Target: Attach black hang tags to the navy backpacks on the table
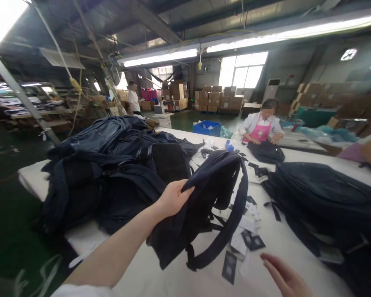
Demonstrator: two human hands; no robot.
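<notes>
My left hand grips the side of a dark navy backpack, thumb on top and the other fingers hidden behind the fabric. The backpack is tilted up over the table, with a padded shoulder strap looping out to the right. Lower right, my right hand is partly in view, its fingers stretched out and holding nothing. It is apart from the backpack, near black and white tags scattered on the white tabletop.
Several dark backpacks are heaped on the left, and more lie on the right. Across the table a person in a pink apron handles a black bag. A blue bin stands beyond, with cardboard boxes behind.
</notes>
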